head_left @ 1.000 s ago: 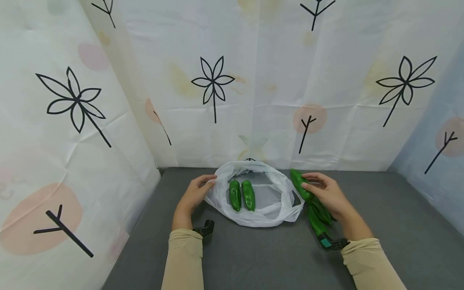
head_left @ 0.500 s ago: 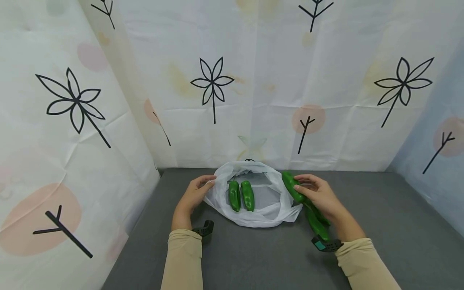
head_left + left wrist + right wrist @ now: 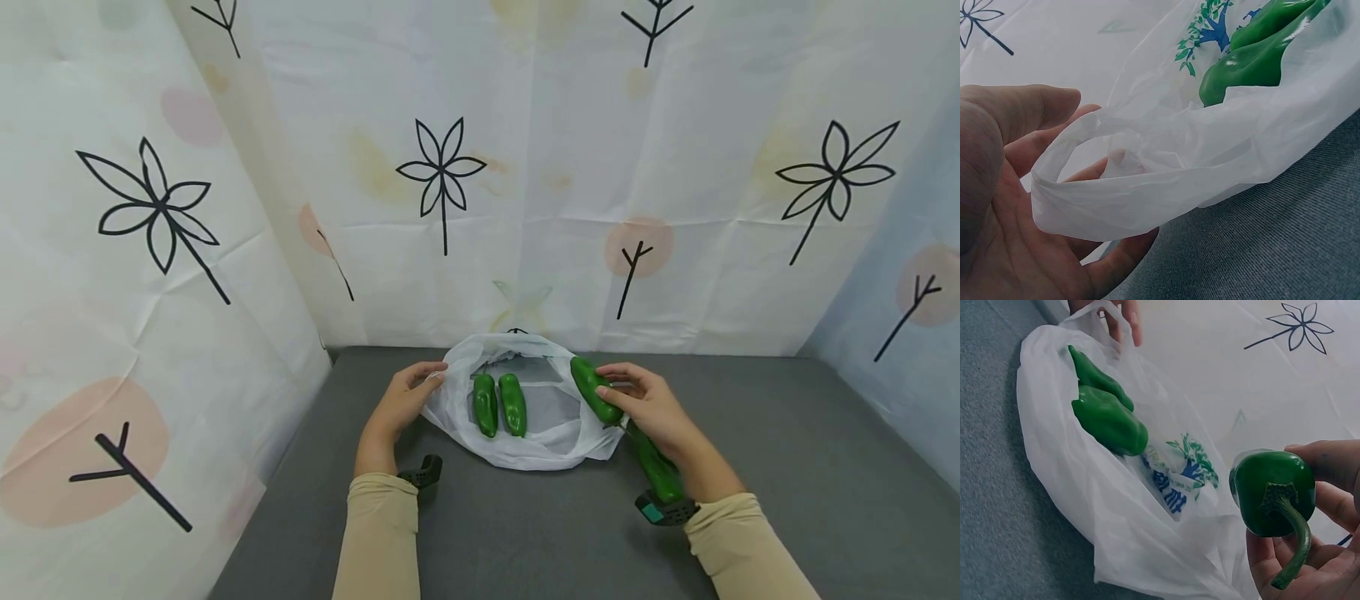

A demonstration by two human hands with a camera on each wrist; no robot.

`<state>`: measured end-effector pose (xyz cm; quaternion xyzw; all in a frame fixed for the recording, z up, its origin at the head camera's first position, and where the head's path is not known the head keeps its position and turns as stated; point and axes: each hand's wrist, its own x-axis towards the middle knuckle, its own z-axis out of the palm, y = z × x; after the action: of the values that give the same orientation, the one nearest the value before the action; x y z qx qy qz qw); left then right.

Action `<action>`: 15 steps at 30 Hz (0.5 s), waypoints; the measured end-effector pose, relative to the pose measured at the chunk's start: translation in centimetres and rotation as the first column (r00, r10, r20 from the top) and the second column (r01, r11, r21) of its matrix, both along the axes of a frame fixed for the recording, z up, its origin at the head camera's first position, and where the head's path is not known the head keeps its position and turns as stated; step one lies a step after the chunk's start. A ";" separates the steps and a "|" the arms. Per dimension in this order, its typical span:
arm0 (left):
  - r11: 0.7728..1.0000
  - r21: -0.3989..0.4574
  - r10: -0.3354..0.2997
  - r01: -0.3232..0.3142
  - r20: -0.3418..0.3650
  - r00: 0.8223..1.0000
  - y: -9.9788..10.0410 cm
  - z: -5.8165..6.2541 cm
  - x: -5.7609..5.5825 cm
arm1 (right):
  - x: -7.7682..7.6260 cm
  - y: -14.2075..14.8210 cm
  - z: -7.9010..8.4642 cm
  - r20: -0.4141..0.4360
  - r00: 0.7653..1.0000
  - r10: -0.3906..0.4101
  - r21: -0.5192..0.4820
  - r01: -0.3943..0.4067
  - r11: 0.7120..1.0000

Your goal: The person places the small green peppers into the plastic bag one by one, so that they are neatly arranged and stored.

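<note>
A white plastic bag (image 3: 517,454) lies with its mouth spread, and two green peppers (image 3: 486,404) rest side by side inside it. My right hand (image 3: 656,417) grips another long green pepper (image 3: 595,390) over the bag's right rim; its curved stem (image 3: 1294,534) points toward the wrist camera. At the bag's left edge is my left hand (image 3: 401,404). In the left wrist view, its loosely bent fingers (image 3: 1122,259) are behind the bag's handle loop (image 3: 1104,206), with the thumb apart from them.
More green pepper (image 3: 654,467) lies on the grey table (image 3: 525,533) beside my right wrist, partly hidden by the arm. A printed cloth wall (image 3: 525,275) rises right behind the bag. Black wrist cameras (image 3: 663,508) sit on both wrists.
My right hand has moved left with the green pepper, from beside the bag to over its right rim. The left hand and bag stay about where they were.
</note>
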<state>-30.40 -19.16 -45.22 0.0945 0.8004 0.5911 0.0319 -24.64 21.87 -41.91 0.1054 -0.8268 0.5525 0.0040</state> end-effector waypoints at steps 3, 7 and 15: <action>1.000 -0.004 0.005 -0.005 0.003 1.000 0.0 0.1 0.1 | 0.0 -0.5 0.0 0.001 1.000 0.026 -0.016 -0.026 1.000; 1.000 -0.013 0.012 -0.012 0.001 1.000 -0.1 0.0 0.0 | -0.1 -1.5 0.0 0.000 0.998 0.066 -0.039 -0.066 0.997; 0.999 -0.014 0.032 -0.032 -0.005 0.999 -0.2 -0.4 -0.3 | -0.1 -3.4 -0.8 -0.009 0.995 0.103 -0.031 -0.103 0.994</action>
<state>-30.66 -19.35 -45.60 0.0829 0.8061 0.5856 0.0210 -24.73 18.47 -42.72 0.1497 -0.8115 0.5644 -0.0199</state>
